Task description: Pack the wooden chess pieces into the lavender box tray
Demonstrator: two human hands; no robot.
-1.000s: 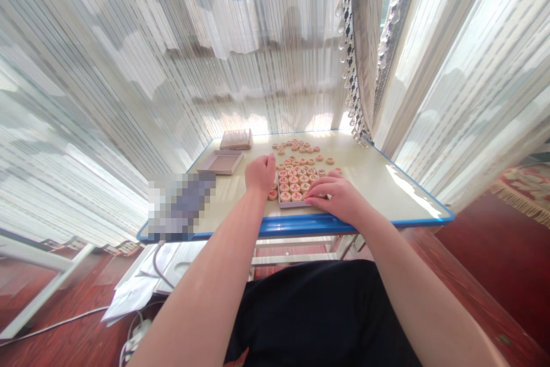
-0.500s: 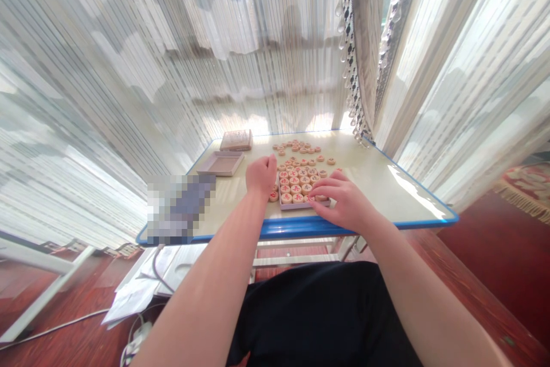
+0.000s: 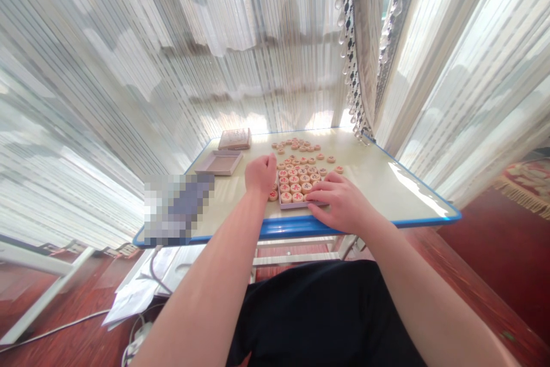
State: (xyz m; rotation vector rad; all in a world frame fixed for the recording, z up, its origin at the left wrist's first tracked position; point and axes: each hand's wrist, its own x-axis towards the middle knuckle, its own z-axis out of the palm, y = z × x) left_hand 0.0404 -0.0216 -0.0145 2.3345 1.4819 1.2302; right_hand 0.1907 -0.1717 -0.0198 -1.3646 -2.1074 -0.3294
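Note:
A shallow pale box (image 3: 293, 206) near the table's front edge holds rows of round wooden Chinese chess pieces (image 3: 295, 188) marked with red and dark characters. Over its front right corner, my right hand (image 3: 337, 198) has thumb and fingers bent round a piece in the front row, mostly covered by the fingers. My left hand (image 3: 260, 173) is closed in a fist at the box's left side; whatever is inside it is hidden. A loose red-marked piece (image 3: 272, 196) lies beside that wrist, outside the box.
More loose pieces (image 3: 296, 144) are scattered behind the box. At the back left lie a shallow open tray (image 3: 219, 172) and a closed box (image 3: 234, 138). A blurred dark flat object (image 3: 189, 201) lies at the table's (image 3: 387, 195) left edge. Curtains hang behind.
My right hand's fingers have settled lower over the box's front right corner, covering more of the front-row piece. My left fist has stayed almost in place.

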